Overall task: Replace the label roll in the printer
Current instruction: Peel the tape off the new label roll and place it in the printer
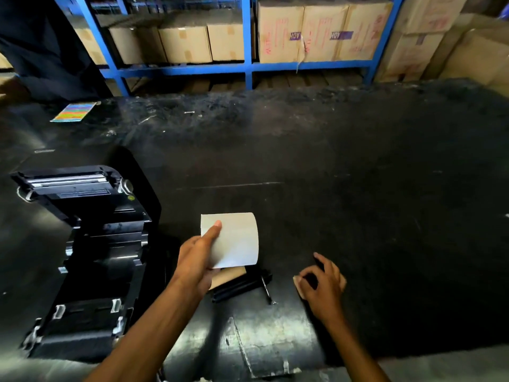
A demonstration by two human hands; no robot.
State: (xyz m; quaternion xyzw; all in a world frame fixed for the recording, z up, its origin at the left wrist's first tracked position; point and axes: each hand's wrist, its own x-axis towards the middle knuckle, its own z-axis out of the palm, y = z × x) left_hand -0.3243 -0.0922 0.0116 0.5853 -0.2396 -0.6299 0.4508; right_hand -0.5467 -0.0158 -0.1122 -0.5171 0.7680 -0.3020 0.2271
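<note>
While the printer (82, 260) sits open at the left of the black table (358, 188), its lid tipped up and back and its roll bay showing dark and bare, the left hand (197, 260) grips a white label roll (234, 239) just to the printer's right. The fingers are wrapped round the roll's near-left side, one fingertip lying flat on its white face; the roll is lifted clear of the table, above a black spindle (239, 286) that lies on its side with a brown cardboard core (228, 275) touching it. Whether the core is still threaded on the spindle cannot be told — the hand and roll cover that end.

The right hand (322, 282) hovers near the table to the right of the spindle, well apart from the roll. Its fingers are curled partway in, and a small pale piece shows at their tips and behind the knuckles; what it is, and whether it is truly pinched, cannot be told through the blur.

At the far left of the table lies a sheet of bright, many-coloured stickers (73, 112). Behind the table stands a blue rack (248, 37) of cardboard boxes (322, 31); purple tape on two of them reads in mirrored letters, roughly "ADH", and red handwriting on the box faces is too smeared to read
</note>
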